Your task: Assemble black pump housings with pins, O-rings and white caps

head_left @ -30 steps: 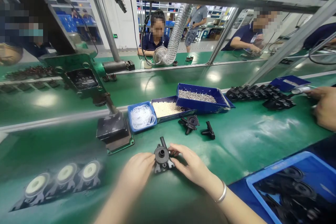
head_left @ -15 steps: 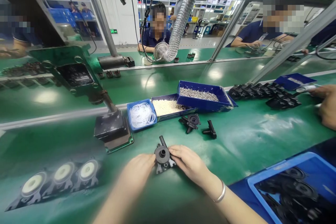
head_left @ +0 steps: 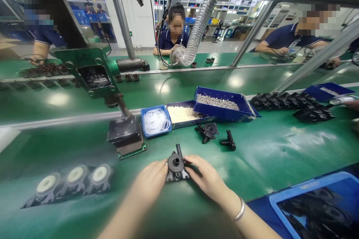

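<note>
A black round housing [head_left: 176,163] with an upward pipe and a short central spout stands on the green bench, gripped from both sides. My left hand [head_left: 151,179] presses its fingers on the left edge. On the right edge, the thumb and fingers of my right hand [head_left: 204,174] hold it; a silver bangle circles that wrist. Just behind lie a black pump-like part [head_left: 209,131] and a small black pipe fitting [head_left: 229,141]. At the left, three black parts with cream discs [head_left: 76,174] sit in a row.
A blue tray of clear rings [head_left: 156,121], a bin of cream pieces [head_left: 183,114] and a bin of metal screws [head_left: 217,101] stand behind. A press base [head_left: 125,134] is at left, a blue crate [head_left: 276,198] at right. People sit across the bench.
The view has shifted, moving the bench items slightly rightward in the picture. The housing is turned a little and its forked base now sits more level. Both hands still hold it.
</note>
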{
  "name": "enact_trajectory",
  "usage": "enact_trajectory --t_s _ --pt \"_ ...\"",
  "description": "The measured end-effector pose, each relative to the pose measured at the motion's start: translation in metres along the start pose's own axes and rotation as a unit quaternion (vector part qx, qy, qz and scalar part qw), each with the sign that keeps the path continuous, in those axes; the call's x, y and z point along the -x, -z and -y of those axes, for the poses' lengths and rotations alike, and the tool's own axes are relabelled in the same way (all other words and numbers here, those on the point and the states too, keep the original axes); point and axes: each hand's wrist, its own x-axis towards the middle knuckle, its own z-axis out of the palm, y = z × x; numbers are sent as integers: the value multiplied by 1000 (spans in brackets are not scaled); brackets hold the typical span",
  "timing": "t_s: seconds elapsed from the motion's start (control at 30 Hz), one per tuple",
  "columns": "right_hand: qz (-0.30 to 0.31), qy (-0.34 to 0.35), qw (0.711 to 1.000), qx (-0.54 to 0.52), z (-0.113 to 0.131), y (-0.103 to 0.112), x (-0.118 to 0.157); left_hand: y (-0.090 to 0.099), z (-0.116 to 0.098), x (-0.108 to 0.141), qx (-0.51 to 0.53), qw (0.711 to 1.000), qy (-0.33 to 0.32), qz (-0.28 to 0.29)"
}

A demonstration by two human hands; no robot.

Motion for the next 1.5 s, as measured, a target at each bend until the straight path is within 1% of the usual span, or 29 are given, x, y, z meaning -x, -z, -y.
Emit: enact_trajectory --t_s 0.03,0.1,0.17,0.23,0.3,0.33,0.37,0.4,0.43,0.5,0.53,0.57,0.63,0.73,0.8,0.87,0.93,1.03,1.1,1.17,1.23,1.3,1.33,1.4,1.47,1.5 --pt "11 1 1000 -1 1 0 0 0 0 -1 -6 1000 -1 1" --pt "34 7 999 1 3 5 -3 2 -1 -3 1 1000 19 5" --pt "32 22 999 19 6 19 -13 5 -3 -7 22 999 42 9" --pt "-11 43 997 57 7 43 -33 9 -4 -12 40 998 52 13" --pt "-77 51 989 112 1 75 -63 13 -5 -17 52 997 57 16" --pt "-107 36 983 147 -6 93 -80 15 -6 -19 58 996 63 19" --pt "-121 7 975 185 -15 110 -98 15 -5 -20 63 995 69 21" --pt "-125 -45 964 231 -26 126 -117 15 -5 -21 66 995 73 20" --pt "-94 -121 949 277 -39 141 -135 13 -4 -20 69 995 73 17" --pt "-47 -184 935 301 -69 162 -165 5 0 -18 72 995 63 -5" --pt "-14 -209 929 304 -83 168 -177 0 2 -16 72 996 56 -23" --pt "17 -228 926 301 -97 171 -186 -5 5 -14 70 995 52 -42" --pt "64 -257 919 293 -118 170 -197 -14 9 -10 64 994 52 -68" --pt "89 -284 913 280 -134 162 -200 -19 12 -7 69 993 48 -79" --pt "86 -297 913 266 -137 161 -197 -19 11 -7 79 992 42 -84" --pt "72 -309 916 246 -138 162 -194 -19 11 -10 82 992 50 -82" --pt "48 -320 920 222 -140 166 -192 -22 11 -15 80 992 54 -81" --pt "-6 -337 925 175 -140 171 -192 -29 13 -23 85 992 33 -85" --pt "-44 -345 929 130 -136 173 -193 -30 14 -22 88 992 26 -89" --pt "-78 -337 936 71 -125 173 -193 -26 13 -16 85 991 50 -88" --pt "-103 -311 945 4 -104 169 -191 -17 12 -7 74 989 94 -84" --pt "-106 -278 953 -65 -76 160 -186 -7 10 -3 62 985 139 -78" --pt "-95 -263 955 -98 -59 152 -181 -2 8 -5 62 983 157 -76" --pt "-50 -244 956 -157 -26 133 -169 8 2 -15 84 974 199 -64" --pt "8 -232 947 -221 4 111 -155 15 -6 -32 144 956 248 -55" --pt "33 -226 938 -261 17 99 -148 17 -10 -43 184 943 269 -62"
